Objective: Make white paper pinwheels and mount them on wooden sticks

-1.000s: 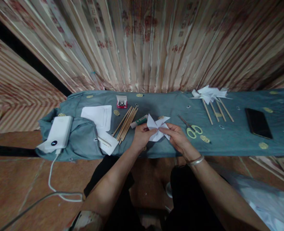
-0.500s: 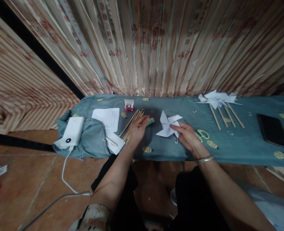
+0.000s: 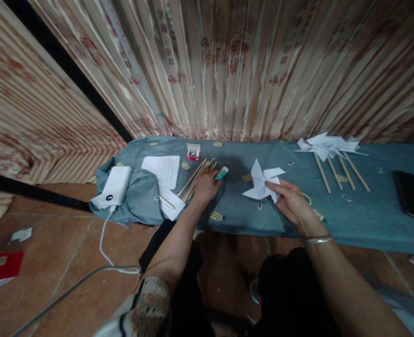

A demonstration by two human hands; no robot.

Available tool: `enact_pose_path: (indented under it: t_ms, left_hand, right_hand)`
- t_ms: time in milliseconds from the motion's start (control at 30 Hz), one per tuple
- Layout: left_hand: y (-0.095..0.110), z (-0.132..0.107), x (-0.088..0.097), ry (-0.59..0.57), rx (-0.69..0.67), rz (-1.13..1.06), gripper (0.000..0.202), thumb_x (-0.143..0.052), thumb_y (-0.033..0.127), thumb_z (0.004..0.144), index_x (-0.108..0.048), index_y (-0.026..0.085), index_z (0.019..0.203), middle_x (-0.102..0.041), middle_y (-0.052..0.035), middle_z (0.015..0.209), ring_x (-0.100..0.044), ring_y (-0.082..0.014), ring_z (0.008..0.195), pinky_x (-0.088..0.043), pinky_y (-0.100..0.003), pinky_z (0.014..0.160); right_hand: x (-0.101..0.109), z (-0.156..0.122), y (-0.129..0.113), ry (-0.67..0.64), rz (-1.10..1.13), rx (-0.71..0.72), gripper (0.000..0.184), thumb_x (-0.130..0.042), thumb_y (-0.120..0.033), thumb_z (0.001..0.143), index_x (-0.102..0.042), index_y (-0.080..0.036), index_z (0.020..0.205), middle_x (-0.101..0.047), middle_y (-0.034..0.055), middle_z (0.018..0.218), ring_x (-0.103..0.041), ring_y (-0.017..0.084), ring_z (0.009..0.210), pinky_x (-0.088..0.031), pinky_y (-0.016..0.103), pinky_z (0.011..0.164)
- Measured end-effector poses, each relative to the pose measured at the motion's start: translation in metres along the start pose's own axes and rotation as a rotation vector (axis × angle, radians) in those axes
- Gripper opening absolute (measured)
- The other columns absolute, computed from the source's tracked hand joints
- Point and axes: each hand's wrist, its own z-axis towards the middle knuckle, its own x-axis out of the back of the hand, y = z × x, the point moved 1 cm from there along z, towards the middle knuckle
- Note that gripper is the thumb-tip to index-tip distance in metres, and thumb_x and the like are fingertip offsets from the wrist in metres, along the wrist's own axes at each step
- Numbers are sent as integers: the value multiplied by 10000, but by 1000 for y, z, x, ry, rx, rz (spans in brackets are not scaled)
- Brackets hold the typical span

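Note:
My left hand (image 3: 207, 186) is closed round one end of a small green-and-white glue stick (image 3: 222, 173), whose pale end points away to the right. Just behind that hand lies a bundle of thin wooden sticks (image 3: 192, 179). Between the thumb and fingers of my right hand (image 3: 288, 199), a white paper pinwheel (image 3: 263, 184) is pinched by its right side, its folded blades spread out. Green-handled scissors (image 3: 307, 199) are mostly hidden behind my right hand.
Several paper pinwheels (image 3: 328, 146) on sticks lie at the right, near a dark flat object (image 3: 412, 194). A red box of small metal pieces (image 3: 193, 152), white paper sheets (image 3: 165, 169) and a cabled white power bank (image 3: 115, 187) are on the left of the cloth-covered table (image 3: 235, 217).
The glue stick has come up off the cloth in my left hand and now tilts upward. My right hand has shifted slightly right with the pinwheel. The view has turned a little left.

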Motion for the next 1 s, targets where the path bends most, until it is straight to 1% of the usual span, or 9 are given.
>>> enact_pose_path:
  t_ms: [133,233,333,400,467,600,767,900,1000]
  left_hand:
    - [5,13,-11,23,3,-20,318,-677,212,843,-680,151,1154,-712,-111,1112,-660,-245,1042,-500,-348,946]
    - [3,20,-14,54,-2,-52,247,-622,269,897,-699,168,1109,-720,-97,1077,-668,-223,1007,-504,-332,935]
    - [-5,22,-9,103,-18,-40,224,-535,208,936,-722,170,1053,-727,-98,1078,-658,-211,1058,-492,-325,976]
    - [-10,20,-4,109,5,34,223,-570,145,889,-733,175,1039,-720,-100,1118,-636,-226,1119,-479,-340,1013]
    - [-15,18,1,86,42,121,235,-606,124,844,-742,183,1025,-708,-102,1149,-622,-246,1144,-475,-354,1023]
    - [-15,16,6,47,62,202,220,-588,139,843,-751,181,984,-704,-111,1124,-637,-256,1099,-490,-358,990]
    - [-12,16,7,54,76,214,219,-553,128,848,-753,168,928,-710,-134,1067,-658,-266,1046,-508,-355,932]
    - [-12,15,12,82,84,161,230,-544,98,840,-749,157,928,-717,-126,1019,-668,-255,990,-507,-336,890]
    - [-11,12,17,186,72,-33,241,-554,94,833,-744,153,967,-714,-108,987,-669,-219,881,-508,-320,833]
  right_hand:
    - [2,-3,-2,17,-2,-11,300,-890,-298,549,-774,-201,808,-798,36,834,-740,189,725,-606,281,709]
    - [3,-5,-3,22,-11,-17,297,-891,-301,540,-774,-207,796,-797,32,822,-738,194,712,-610,293,690]
    - [4,-6,-4,29,-10,-24,304,-896,-299,532,-775,-213,797,-797,29,818,-736,191,719,-605,284,687]
    - [4,-6,-5,31,-5,-30,317,-902,-297,521,-777,-214,800,-796,24,814,-734,181,718,-599,268,689]
    - [4,-7,-5,31,-4,-30,327,-907,-297,510,-778,-212,798,-794,21,804,-730,173,713,-594,257,694]
    - [4,-9,-6,8,-12,-19,320,-900,-311,527,-775,-209,803,-794,26,815,-732,187,737,-594,289,727]
    - [1,-11,-6,-11,-20,5,304,-893,-316,541,-772,-210,800,-792,23,818,-728,189,739,-587,308,750]
    - [-3,-11,-6,-8,-22,51,288,-899,-333,538,-763,-219,765,-784,9,791,-715,175,736,-570,298,759]
    - [-6,-14,-7,-10,-66,119,290,-900,-357,544,-760,-231,764,-775,-2,775,-695,156,712,-553,283,751]
